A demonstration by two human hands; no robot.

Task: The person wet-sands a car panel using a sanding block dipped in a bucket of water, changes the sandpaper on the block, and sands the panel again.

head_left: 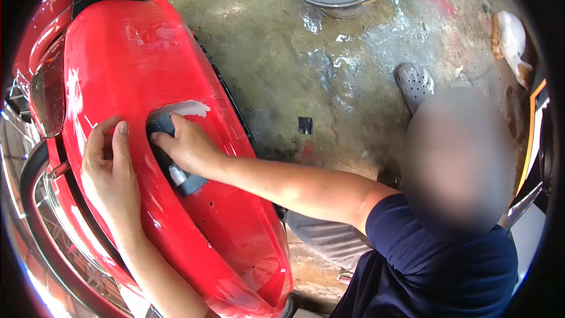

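A large red car bumper (126,53) lies lengthwise on the left, with a pale bare patch (191,108) at the upper rim of its recess. In that recess my right hand (191,144) is closed on a dark grey piece that looks like sandpaper (193,185). Its fingertips are partly hidden by the hand and the recess. To the left of the recess, my left hand (112,168) rests against the bumper's red surface. Thumb and fingers are slightly bent and apart, holding nothing.
A bucket (332,6) of cloudy water stands on the wet concrete floor (265,70). A grey clog (415,85) and a small black square (305,125) are nearby. At the far right lies a white and orange cat (511,41). A blurred oval covers part of the right side.
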